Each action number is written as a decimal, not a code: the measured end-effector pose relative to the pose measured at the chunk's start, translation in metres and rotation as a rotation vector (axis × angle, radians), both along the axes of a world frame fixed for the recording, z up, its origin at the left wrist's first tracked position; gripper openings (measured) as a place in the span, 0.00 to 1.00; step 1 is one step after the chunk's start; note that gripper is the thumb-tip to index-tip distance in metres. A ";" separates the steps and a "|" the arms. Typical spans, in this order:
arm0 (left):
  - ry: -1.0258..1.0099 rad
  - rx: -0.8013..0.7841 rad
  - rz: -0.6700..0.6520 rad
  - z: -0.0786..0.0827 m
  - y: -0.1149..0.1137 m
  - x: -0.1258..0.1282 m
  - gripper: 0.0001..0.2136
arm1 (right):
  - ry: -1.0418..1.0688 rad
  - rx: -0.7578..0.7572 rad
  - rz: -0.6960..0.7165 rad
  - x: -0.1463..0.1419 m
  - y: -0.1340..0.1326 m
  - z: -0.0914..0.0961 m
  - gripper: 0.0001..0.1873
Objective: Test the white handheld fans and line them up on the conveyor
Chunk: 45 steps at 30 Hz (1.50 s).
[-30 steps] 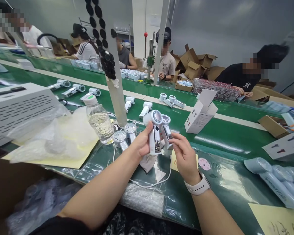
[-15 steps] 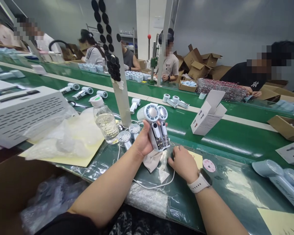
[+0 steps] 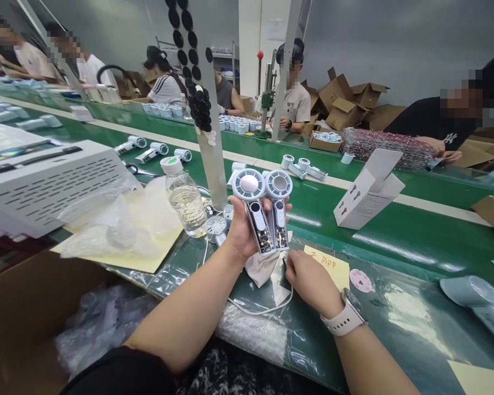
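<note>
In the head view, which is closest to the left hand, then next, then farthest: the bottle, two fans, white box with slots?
1. Two fans: held in the left hand.
2. Bottle: to the hand's left.
3. White box with slots: farther left, past the bottle.

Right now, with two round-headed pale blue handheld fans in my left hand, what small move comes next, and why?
Perhaps lift the thin white cable toward the lower ends of the fans: it leads to your curled right hand, close below them, while your left hand holds both upright. Whether it's pinched is unclear.
</note>
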<state>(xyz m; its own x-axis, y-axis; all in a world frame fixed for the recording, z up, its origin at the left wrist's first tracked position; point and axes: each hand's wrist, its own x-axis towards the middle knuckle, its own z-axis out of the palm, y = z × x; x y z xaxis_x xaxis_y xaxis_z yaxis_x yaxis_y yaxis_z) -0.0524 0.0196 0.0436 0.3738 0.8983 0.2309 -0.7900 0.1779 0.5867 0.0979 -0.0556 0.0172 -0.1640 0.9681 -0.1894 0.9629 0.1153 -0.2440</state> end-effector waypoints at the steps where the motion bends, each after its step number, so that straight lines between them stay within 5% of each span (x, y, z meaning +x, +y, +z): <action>1: -0.001 -0.001 -0.001 0.000 0.000 0.000 0.33 | 0.015 -0.002 -0.023 -0.001 0.000 -0.001 0.09; 9: 0.011 -0.008 -0.023 0.000 -0.003 0.003 0.32 | 0.128 0.040 -0.079 0.001 0.006 -0.005 0.06; 13: 0.033 0.002 0.003 -0.003 -0.002 0.004 0.33 | 0.724 -0.163 0.016 0.012 0.001 0.001 0.01; 16: 0.075 -0.006 0.057 -0.006 -0.001 0.004 0.34 | 1.091 -0.332 0.073 0.015 -0.004 0.005 0.08; 26: 0.140 -0.048 0.089 -0.007 -0.003 0.006 0.35 | 1.316 -0.044 -0.125 -0.022 -0.017 0.000 0.20; 30: 0.160 -0.057 0.164 -0.009 -0.004 0.008 0.35 | 1.445 -0.078 -0.263 -0.035 -0.021 -0.007 0.27; 45: 0.054 -0.023 0.101 -0.004 -0.010 0.010 0.34 | 1.210 0.194 -0.016 -0.024 -0.025 -0.004 0.20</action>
